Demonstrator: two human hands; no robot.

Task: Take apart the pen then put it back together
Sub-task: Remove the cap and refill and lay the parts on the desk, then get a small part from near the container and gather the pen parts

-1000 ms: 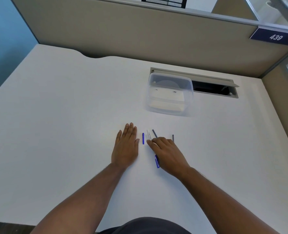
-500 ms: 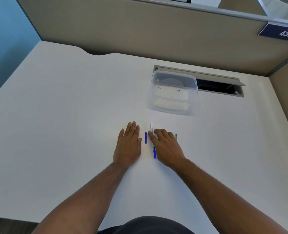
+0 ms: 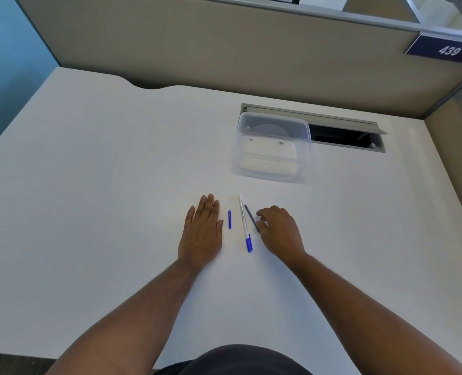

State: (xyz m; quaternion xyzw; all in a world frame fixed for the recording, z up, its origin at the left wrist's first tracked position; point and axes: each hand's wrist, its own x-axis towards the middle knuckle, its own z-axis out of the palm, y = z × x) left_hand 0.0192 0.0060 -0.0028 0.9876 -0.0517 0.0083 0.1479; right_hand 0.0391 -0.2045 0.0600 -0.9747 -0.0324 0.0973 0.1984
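A: Pen parts are all I see in front of me. The white pen barrel (image 3: 243,215) lies flat on the white worktop (image 3: 89,185), between my two hands. It has a blue end (image 3: 249,244) that points back at me. There is tiny grey writing along the barrel, but it is too small for me to read.

B: What else lies by it?

A: A thin dark stick (image 3: 251,217), maybe the ink tube, lies tilted just to the right of the barrel. A small blue piece (image 3: 229,219) lies just to the left of the barrel.

B: What are your hands doing?

A: My left hand (image 3: 201,234) is flat on the worktop with the fingers straight, and it holds nothing. The small blue piece is just beside it. My right hand (image 3: 280,232) has the fingers bent a little. Its fingertips (image 3: 259,213) are right by the dark stick. It grips nothing that I can see.

B: Can you read any words?

A: Yes. A dark blue sign (image 3: 446,50) on the wall says 439. A clear plastic box (image 3: 273,147) sits farther back on the worktop, next to an open slot (image 3: 346,136).
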